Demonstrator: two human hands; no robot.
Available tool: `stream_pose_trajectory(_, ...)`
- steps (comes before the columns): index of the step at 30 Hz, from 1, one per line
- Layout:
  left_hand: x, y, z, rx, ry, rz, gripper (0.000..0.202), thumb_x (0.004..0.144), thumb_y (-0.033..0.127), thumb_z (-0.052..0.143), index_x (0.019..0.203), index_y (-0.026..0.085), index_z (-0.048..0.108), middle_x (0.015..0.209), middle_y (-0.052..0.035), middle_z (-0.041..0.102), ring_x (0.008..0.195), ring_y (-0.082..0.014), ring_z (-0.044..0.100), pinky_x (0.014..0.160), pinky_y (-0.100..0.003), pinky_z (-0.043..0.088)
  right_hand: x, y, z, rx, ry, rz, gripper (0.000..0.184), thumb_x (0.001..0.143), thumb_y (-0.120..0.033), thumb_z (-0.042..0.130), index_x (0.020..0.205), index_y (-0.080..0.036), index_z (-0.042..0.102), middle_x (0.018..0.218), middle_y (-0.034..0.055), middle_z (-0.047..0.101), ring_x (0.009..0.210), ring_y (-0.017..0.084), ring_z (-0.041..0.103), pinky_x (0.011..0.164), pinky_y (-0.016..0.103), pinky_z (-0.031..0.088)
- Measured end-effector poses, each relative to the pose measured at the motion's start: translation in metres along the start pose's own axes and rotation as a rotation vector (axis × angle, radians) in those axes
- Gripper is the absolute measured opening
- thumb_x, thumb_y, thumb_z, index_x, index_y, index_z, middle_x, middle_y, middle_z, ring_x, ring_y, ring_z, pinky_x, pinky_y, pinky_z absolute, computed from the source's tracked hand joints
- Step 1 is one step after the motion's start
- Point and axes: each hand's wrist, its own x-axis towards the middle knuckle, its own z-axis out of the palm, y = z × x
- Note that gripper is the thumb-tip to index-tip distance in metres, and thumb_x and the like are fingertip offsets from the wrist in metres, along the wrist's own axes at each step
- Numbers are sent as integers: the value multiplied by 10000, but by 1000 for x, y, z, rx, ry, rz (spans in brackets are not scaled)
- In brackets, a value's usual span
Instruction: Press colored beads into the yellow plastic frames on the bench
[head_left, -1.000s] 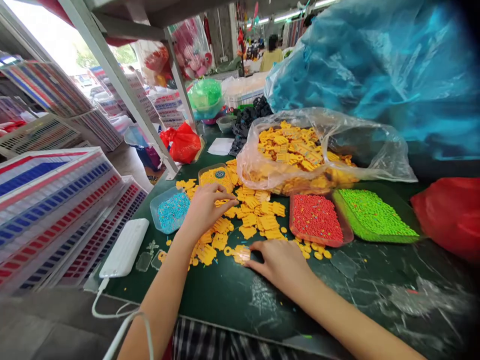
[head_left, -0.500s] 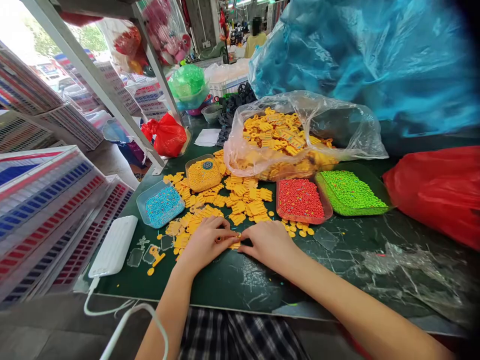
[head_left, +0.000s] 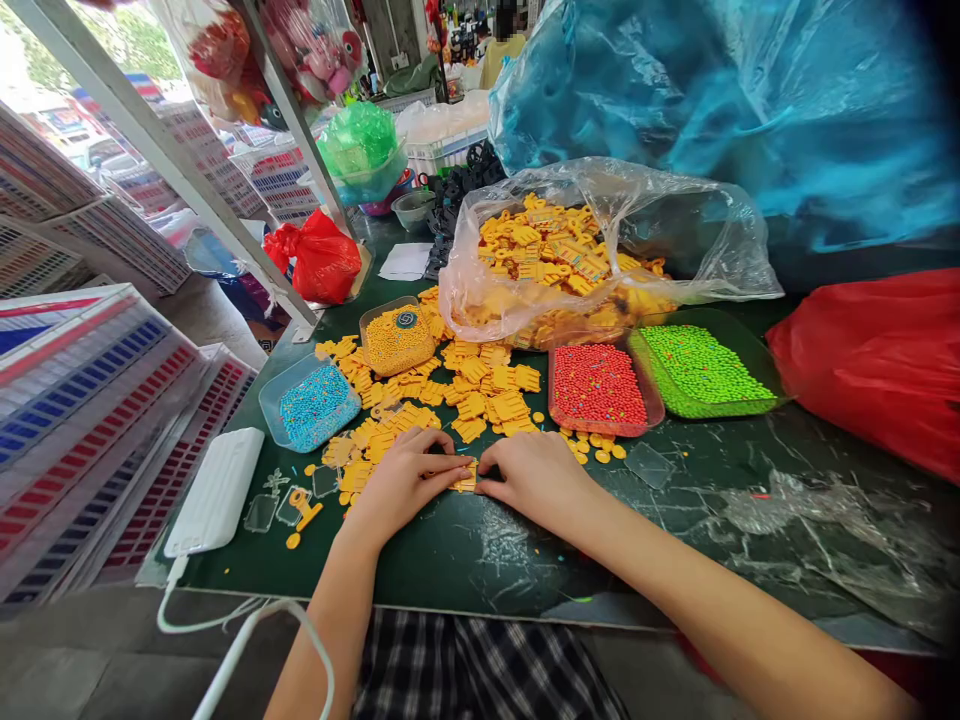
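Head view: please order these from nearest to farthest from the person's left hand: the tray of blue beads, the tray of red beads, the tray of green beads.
Measured from the left hand:
1. Clear plastic tray of blue beads, up and to the left, nearest.
2. Clear plastic tray of red beads, to the right, beyond the right hand.
3. Green plastic tray of green beads, farther right, farthest.

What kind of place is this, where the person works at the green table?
Probably a small toy-assembly workshop. A clear bag spills yellow plastic parts, trays hold red beads and green beads, and both hands, left and right, press one yellow piece.
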Motion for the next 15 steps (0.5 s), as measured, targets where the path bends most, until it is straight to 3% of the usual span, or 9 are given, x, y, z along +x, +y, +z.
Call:
stream_pose_trajectory(6,0,0,0,-31,1,-1,306,934,471,531,1090,312,740,982,-36,643,910,-187,560,827,-328,462,-1,7,-5,-1,18,92,105,844,-314,699,924,-266,746,851,10,737,889,217,675,687,282,417)
stream_pose_trajectory(15,-1,-1,0,-45,181,-39,328,965,448,487,1090,284,741,965,-48,650,928,-199,561,824,-331,474,3,17,-10,-48,14,145,129,852,-304,698,965,-305,759,914,6,749,922,233,688,734,304,466)
